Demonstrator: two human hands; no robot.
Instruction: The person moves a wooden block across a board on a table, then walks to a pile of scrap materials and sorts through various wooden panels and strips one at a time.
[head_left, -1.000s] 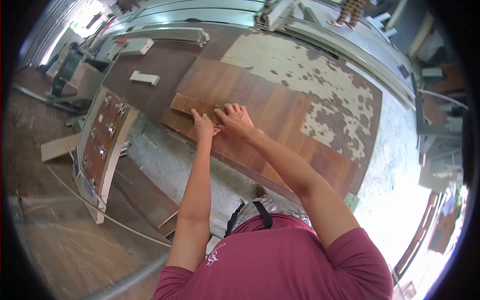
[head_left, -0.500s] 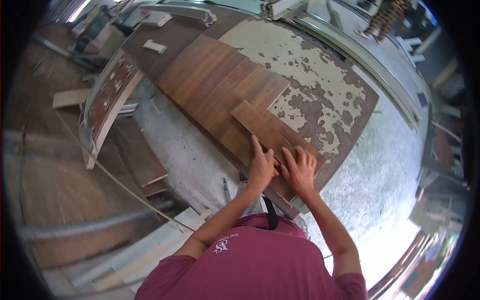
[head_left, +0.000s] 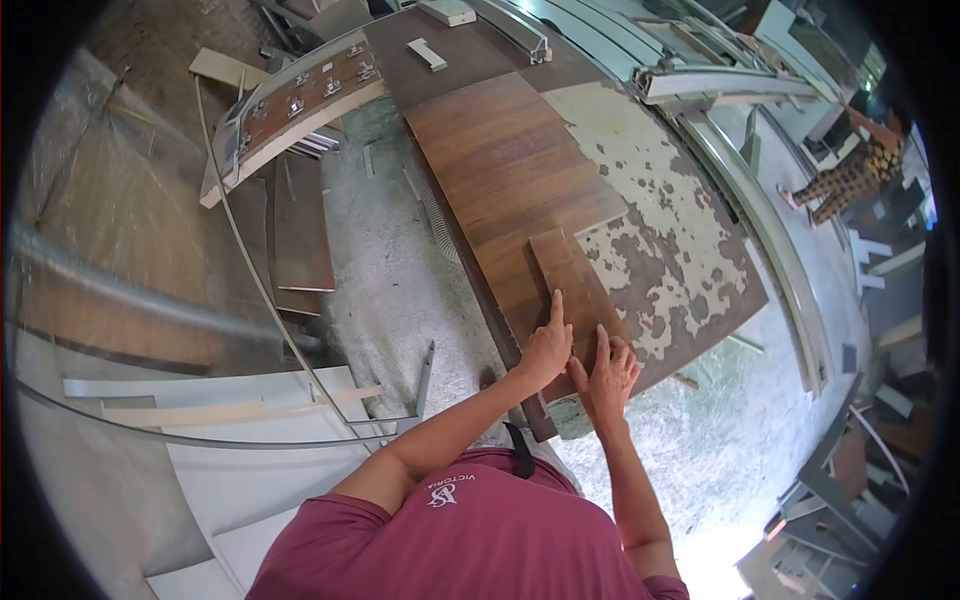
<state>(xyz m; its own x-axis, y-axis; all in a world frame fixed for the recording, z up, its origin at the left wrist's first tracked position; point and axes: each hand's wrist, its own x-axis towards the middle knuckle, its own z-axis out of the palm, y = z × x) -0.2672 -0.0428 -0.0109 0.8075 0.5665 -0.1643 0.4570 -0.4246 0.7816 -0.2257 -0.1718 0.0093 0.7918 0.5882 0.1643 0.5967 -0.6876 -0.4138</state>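
Note:
A narrow brown wooden plank (head_left: pixel 572 278) lies over wider brown wood-grain boards (head_left: pixel 490 140) on a worn worktable (head_left: pixel 690 235). My left hand (head_left: pixel 546 355) rests at the plank's near left side, index finger stretched along its edge and the other fingers bent. Beside it, my right hand (head_left: pixel 608 380) lies over the plank's near end, thumb and fingers apart. Both hands touch the wood without visibly wrapping round it. The plank's nearest end is partly hidden beneath them.
A small pale block (head_left: pixel 427 54) lies at the table's far end, near a metal rail (head_left: pixel 505 28). To the left stands a panel with metal fittings (head_left: pixel 300 105). Long pale profiles (head_left: pixel 765 250) run along the right. Another person (head_left: pixel 860 165) is at the far right.
The camera view has turned, so the table stands more upright in it. My hands remain close together at the plank's near end. The other person shows more fully.

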